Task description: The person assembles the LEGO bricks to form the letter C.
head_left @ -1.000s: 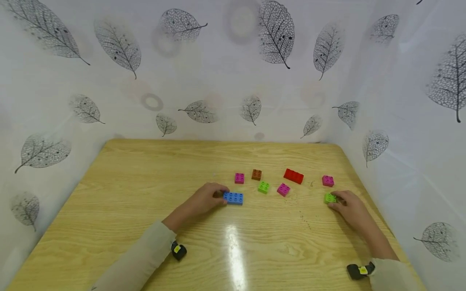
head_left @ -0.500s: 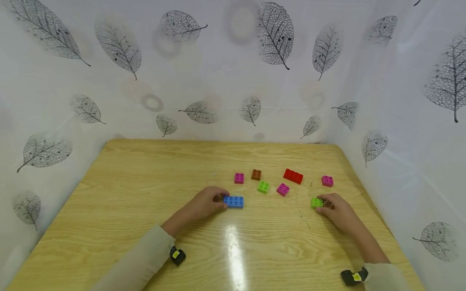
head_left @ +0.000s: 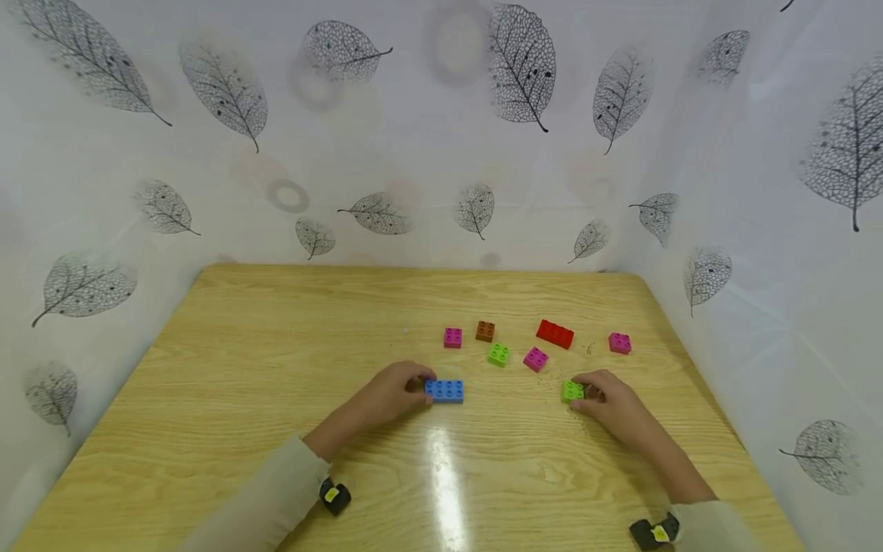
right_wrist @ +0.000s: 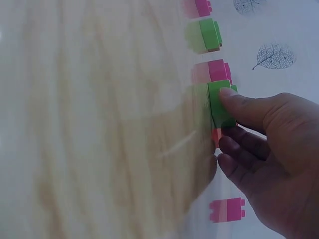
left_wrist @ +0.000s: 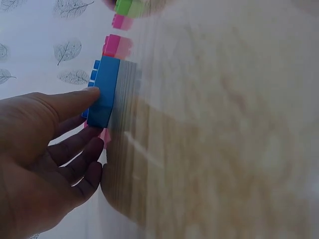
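Observation:
My left hand (head_left: 392, 395) pinches the left end of a long blue building brick (head_left: 444, 391), thumb on its near side. In the left wrist view the thumb lies against the blue brick (left_wrist: 105, 94). To the right, my right hand (head_left: 612, 402) pinches a small green brick (head_left: 572, 392) between thumb and fingers; the right wrist view shows the same green brick (right_wrist: 219, 104) close up. Both bricks stand studs up, at or near the tabletop. A stretch of table lies between the two.
Behind the hands, several loose bricks lie on the wooden table (head_left: 276, 307): a pink one (head_left: 453, 337), a brown one (head_left: 486, 331), a second green one (head_left: 498, 355), another pink one (head_left: 536, 359), a long red one (head_left: 555, 333) and a far-right pink one (head_left: 620, 343). A leaf-patterned curtain (head_left: 414, 138) surrounds the table.
My right hand has carried the green brick leftward and slightly nearer. My left hand has brought the blue brick a little nearer to me. The other bricks have stayed put.

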Demonstrator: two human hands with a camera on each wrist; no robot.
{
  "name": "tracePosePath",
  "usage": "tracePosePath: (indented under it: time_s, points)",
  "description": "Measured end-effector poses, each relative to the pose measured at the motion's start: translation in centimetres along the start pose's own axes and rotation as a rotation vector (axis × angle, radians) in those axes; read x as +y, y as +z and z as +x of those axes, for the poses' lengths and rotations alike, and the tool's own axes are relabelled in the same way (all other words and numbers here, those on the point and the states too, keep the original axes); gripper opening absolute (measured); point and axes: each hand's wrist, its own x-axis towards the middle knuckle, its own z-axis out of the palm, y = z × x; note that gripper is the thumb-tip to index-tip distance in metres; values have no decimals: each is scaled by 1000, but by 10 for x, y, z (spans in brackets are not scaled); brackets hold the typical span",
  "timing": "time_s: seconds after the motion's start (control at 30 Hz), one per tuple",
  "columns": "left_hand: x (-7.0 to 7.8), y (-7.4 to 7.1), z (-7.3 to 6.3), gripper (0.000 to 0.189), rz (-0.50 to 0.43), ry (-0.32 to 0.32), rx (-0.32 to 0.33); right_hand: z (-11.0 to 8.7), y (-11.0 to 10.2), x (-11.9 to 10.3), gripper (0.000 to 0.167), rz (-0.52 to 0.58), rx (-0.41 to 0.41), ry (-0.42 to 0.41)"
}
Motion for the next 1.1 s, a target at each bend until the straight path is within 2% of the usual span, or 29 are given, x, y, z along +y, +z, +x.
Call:
tracePosePath:
  time_s: [0.43, 0.67, 1.1]
  points:
    - [6, 7, -13, 35, -3, -7, -22, 3, 19, -28, 39, 37, -71, -30]
    - [8, 10, -18, 34, 10, 10, -23, 5, 31, -41, 39, 93, -122, 3]
    - [15, 18, -21, 34, 19, 36, -31, 5, 46, -63, 35, 110, -158, -62]
